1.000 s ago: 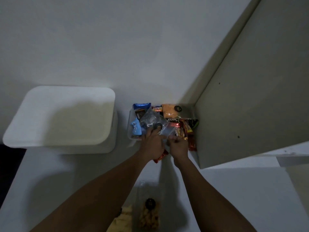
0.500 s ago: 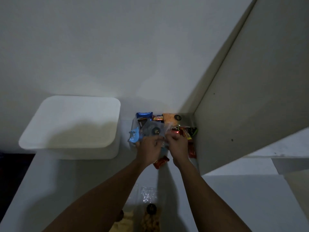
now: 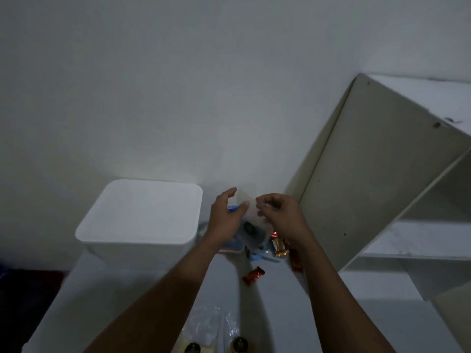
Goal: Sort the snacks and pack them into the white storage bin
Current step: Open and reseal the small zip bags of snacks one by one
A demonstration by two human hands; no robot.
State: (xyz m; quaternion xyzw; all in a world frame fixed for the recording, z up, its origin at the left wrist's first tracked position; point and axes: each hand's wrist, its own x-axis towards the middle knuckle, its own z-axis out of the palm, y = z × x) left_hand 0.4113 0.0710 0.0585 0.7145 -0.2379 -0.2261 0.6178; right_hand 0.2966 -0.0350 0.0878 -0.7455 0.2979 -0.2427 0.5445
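One shelf unit (image 3: 369, 187), cream, at far right; the largest thing we log. One counter (image 3: 132, 301), white, runs from the near edge to the wall. One white storage bin (image 3: 137, 217) stands on it at far left, lid on, inside hidden.

Two hands are raised over the snack pile just right of the bin. Left hand (image 3: 224, 217): thumb and fingers curled round the left edge of one clear bag (image 3: 251, 215). Right hand (image 3: 277, 215): fingertips pinching the bag's upper right edge. The bag hangs between them, with a dark round label low on it.

Two more clear bags (image 3: 211, 324) lie at the near edge, contents yellowish, each with a dark round label.

Loose wrappers, four that we can count:
- one blue packet (image 3: 257, 256)
- one gold-brown wrapper (image 3: 279, 247)
- one dark red bar (image 3: 295, 261), rightmost
- one red wrapper (image 3: 253, 275), alone on the counter, nearest us

More lies under the hands, too dark to count.

Against half a second ago: both hands were down on the pile; now they are up, with the bag lifted off it. Bin and pile sit lower in our view. The red wrapper lies where it lay, just near of the pile.
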